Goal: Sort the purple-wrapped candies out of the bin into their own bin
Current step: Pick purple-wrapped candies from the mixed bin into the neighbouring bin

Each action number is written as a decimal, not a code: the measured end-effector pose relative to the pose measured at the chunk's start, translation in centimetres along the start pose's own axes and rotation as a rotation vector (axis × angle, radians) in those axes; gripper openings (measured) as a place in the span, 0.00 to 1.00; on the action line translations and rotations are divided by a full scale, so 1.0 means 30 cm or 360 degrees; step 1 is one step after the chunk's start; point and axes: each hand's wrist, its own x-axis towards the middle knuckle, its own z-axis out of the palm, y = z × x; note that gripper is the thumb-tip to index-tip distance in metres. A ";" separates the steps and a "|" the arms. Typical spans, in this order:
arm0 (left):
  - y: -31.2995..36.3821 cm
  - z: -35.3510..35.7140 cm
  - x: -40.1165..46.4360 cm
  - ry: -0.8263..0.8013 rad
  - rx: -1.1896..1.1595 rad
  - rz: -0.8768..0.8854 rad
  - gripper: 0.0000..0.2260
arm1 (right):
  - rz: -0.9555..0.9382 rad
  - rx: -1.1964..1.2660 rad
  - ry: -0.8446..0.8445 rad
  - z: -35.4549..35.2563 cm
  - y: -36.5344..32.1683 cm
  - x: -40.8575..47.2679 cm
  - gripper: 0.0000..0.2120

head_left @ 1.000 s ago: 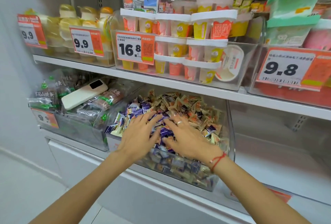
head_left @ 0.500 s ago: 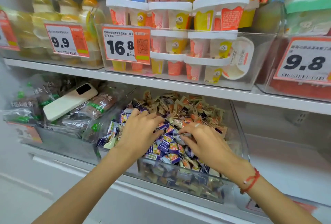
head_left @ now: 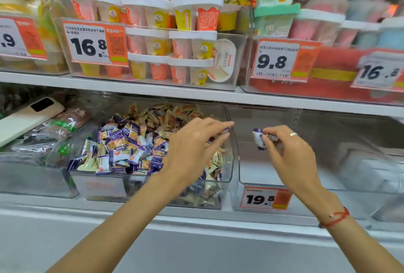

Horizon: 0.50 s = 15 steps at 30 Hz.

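Note:
A clear bin (head_left: 150,187) on the lower shelf holds a heap of purple-wrapped candies (head_left: 122,146) mixed with beige and orange-wrapped ones (head_left: 161,115). To its right stands a second clear bin (head_left: 240,176) with a 19.8 price tag (head_left: 265,198). My right hand (head_left: 290,152) hovers over this second bin and pinches purple-wrapped candies (head_left: 258,138) in its fingertips. My left hand (head_left: 194,143) is raised over the right end of the mixed bin, fingers curled, with a bit of purple wrapper (head_left: 226,129) at its fingertips.
A white phone (head_left: 28,115) lies on bagged snacks (head_left: 54,128) in the bin to the left. The shelf above carries clear bins of pudding cups (head_left: 166,39) with 16.8 and 9.8 price tags. The upper shelf's edge (head_left: 218,95) runs just above the bins.
Both hands lifted out of the candy heap and moved right. My right hand crossed over into the neighbouring bin with candies pinched in it; the view shifted right too.

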 end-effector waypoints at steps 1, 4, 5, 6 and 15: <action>0.041 0.053 0.019 -0.0069 -0.0006 0.0053 0.13 | 0.0055 -0.0083 -0.0042 -0.007 0.041 -0.010 0.03; 0.100 0.217 0.033 -0.0297 0.0032 0.0160 0.15 | 0.0189 -0.0162 -0.0310 0.003 0.135 -0.025 0.07; 0.098 0.255 0.027 -0.0384 0.0054 0.0159 0.16 | 0.0211 -0.0133 -0.0400 0.008 0.153 -0.028 0.10; 0.090 0.278 0.019 -0.0441 0.0069 0.0161 0.16 | 0.0228 -0.0110 -0.0490 0.011 0.167 -0.029 0.14; -0.165 0.053 -0.091 -0.0212 0.0214 -0.0064 0.12 | 0.0138 0.0191 -0.0374 0.038 0.105 -0.033 0.13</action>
